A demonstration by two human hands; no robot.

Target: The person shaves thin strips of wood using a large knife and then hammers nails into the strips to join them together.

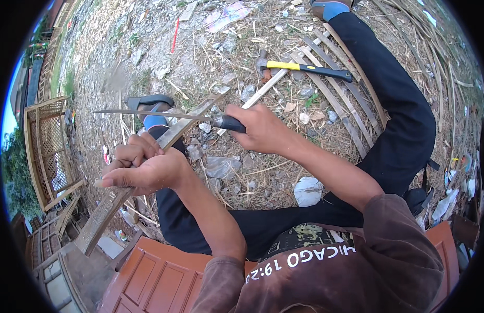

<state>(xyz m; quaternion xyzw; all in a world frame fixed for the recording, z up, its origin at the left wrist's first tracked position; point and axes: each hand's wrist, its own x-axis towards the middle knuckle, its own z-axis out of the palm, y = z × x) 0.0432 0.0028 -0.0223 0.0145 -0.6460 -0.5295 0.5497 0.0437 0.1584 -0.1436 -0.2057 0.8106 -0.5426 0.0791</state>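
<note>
My right hand (260,128) is closed around the dark handle of a long knife (153,112), its narrow blade pointing left. The blade crosses a flat wooden slat (103,218); whether its edge touches the wood I cannot tell. Fingers of my left hand (148,167) wrap the slat around its middle, thumb toward the left. The slat slopes from the lower left up to the right, over my left leg. Beyond my right hand, a claw hammer (304,68) with a yellow and black handle lies on the ground.
Several loose slats (338,91) lie between my hands and my right leg (393,88). Stones and dry straw cover the ground. Below me is a reddish-brown panelled board (158,279). A lattice frame (49,148) stands at the far left. A white crumpled scrap (307,191) lies near my lap.
</note>
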